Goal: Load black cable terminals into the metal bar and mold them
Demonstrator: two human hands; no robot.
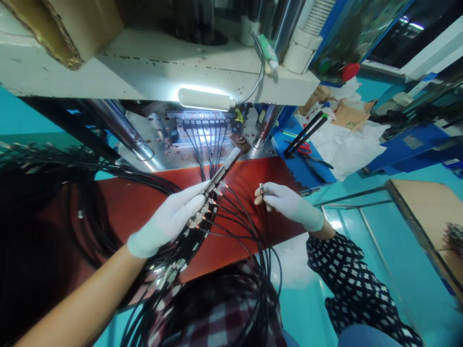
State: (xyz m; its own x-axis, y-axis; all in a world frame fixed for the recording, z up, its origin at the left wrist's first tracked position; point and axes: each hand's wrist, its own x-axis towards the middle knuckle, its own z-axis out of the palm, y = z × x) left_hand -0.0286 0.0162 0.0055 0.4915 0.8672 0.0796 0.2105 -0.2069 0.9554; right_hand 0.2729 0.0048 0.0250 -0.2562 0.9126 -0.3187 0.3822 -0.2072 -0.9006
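Observation:
My left hand (173, 214), in a white glove, is closed around a long narrow metal bar (228, 163) that slants up to the right. Along its lower side sits a row of small metal connectors (207, 208), with thin black cables (248, 226) running off to the right and down. To the right, my gloved right hand (284, 200) pinches a small metal cable connector (261, 189) between thumb and fingertips, apart from the bar. Both hands are above a reddish-brown work surface (269, 173).
Ahead, a lit metal mould (202, 132) holds a row of black cables between steel posts (267, 126), under a lamp (206, 100). Cable bundles (90, 217) lie at left. A blue tray (304, 166) with pliers stands at right, near white plastic sheeting (347, 144).

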